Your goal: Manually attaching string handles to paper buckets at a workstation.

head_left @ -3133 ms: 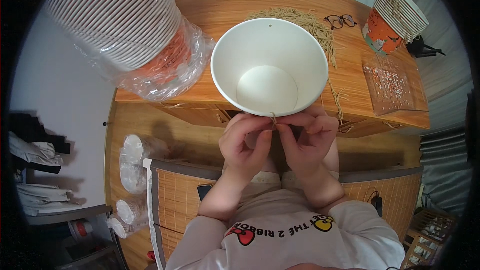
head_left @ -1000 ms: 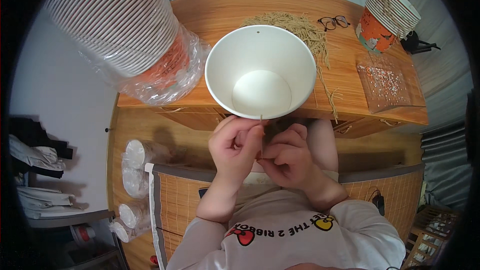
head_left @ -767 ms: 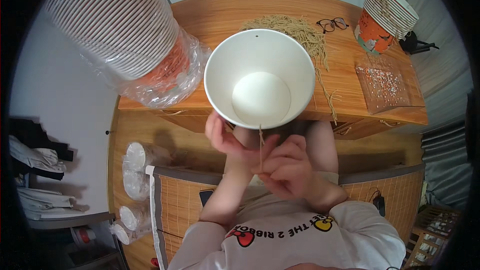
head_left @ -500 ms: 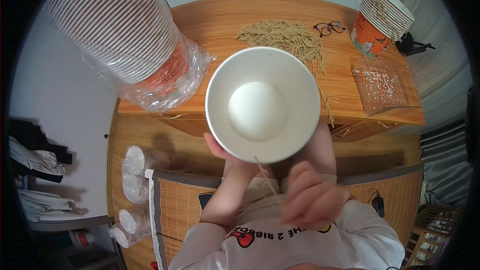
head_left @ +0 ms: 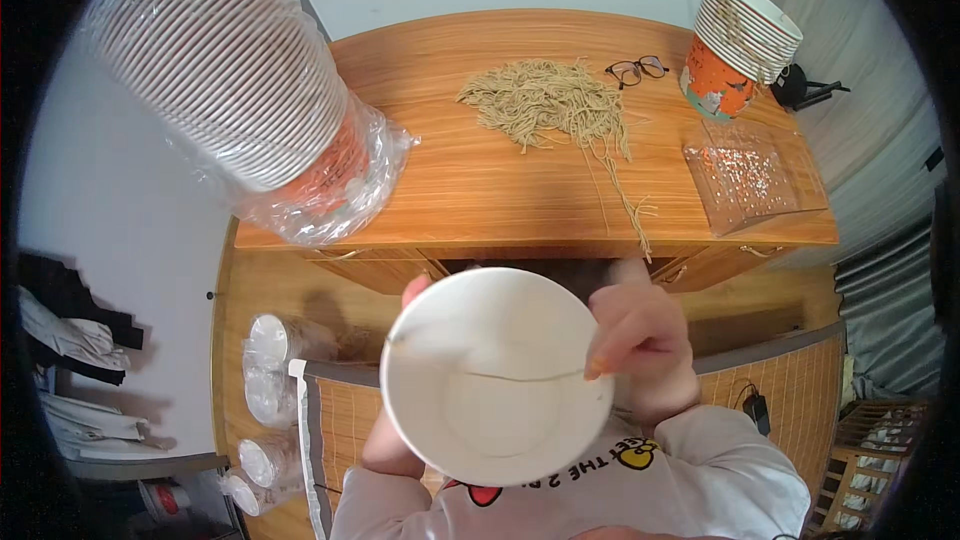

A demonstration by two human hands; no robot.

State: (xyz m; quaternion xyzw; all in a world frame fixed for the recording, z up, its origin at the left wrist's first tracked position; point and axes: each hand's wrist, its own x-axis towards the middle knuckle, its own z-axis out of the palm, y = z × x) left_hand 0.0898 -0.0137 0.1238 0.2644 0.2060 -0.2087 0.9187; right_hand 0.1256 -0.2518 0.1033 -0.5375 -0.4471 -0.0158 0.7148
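Note:
A white-lined paper bucket is held in front of my body, its mouth facing up toward me. My left hand grips it from the left and behind; only some fingertips show past the rim, and the rest is hidden by the bucket. A thin tan cord stretches across the mouth, blurred near the left rim. At the right rim my right hand pinches the cord's end between thumb and finger. Beyond, on the wooden table, lies a loose pile of the same tan cords.
A tall plastic-wrapped stack of paper buckets stands on the table's left. At the right are a shorter stack with cords, a clear bag of small orange and white pieces and eyeglasses. Wrapped white containers stand on the floor.
The bucket has come down nearer my body and tilted. My right hand has moved up to the bucket's right side, drawing the cord across the mouth. The view has shifted slightly.

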